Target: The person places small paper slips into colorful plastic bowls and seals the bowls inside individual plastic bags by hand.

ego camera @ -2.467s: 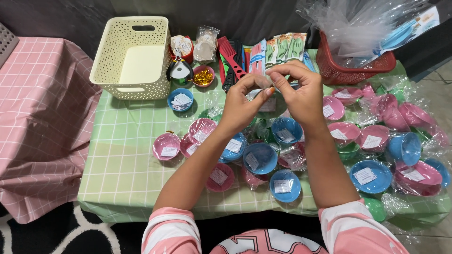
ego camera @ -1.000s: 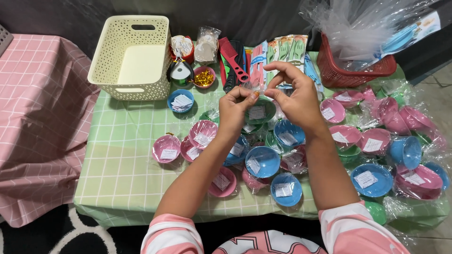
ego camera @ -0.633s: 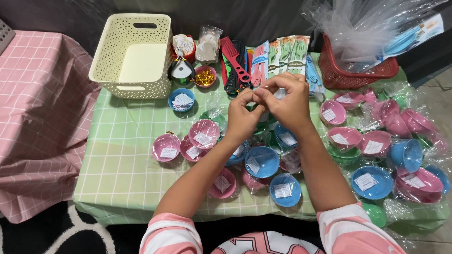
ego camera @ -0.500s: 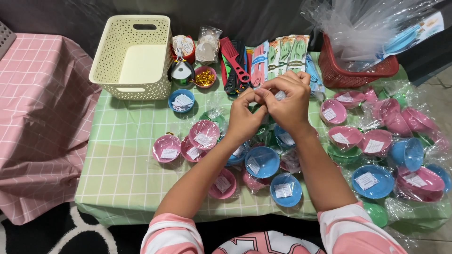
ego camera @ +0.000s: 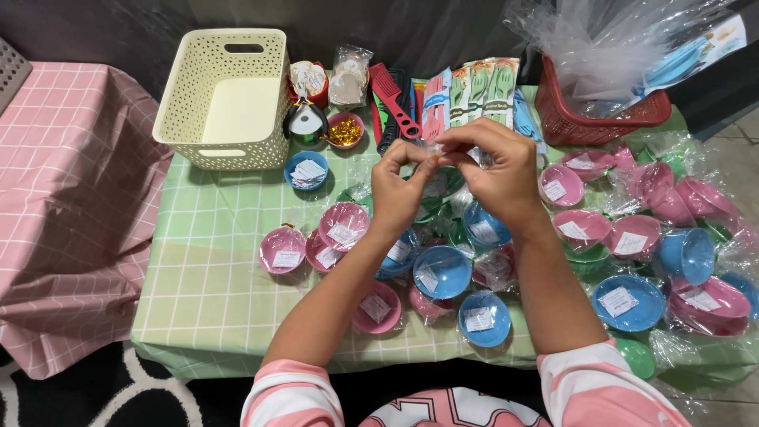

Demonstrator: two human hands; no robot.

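My left hand (ego camera: 402,188) and my right hand (ego camera: 496,170) meet above the middle of the table. Both pinch the gathered top of a clear plastic wrap (ego camera: 431,150). Under the wrap, between my palms, sits a green bowl (ego camera: 443,180), mostly hidden by my fingers. Below my hands lie several small pink bowls (ego camera: 343,224) and blue bowls (ego camera: 441,270), each wrapped in plastic with a white label.
A cream perforated basket (ego camera: 183,119) stands at the back left and a red basket (ego camera: 566,126) of clear bags at the back right. Combs (ego camera: 389,101) and packs of cutlery (ego camera: 466,83) lie behind my hands. A green checked cloth (ego camera: 209,269) covers the table. A pink checked cloth (ego camera: 71,205) lies left.
My hands have come closer together over the wrapped green bowl, and the fingers now pinch the wrap's top. The bowls on the table have not moved.
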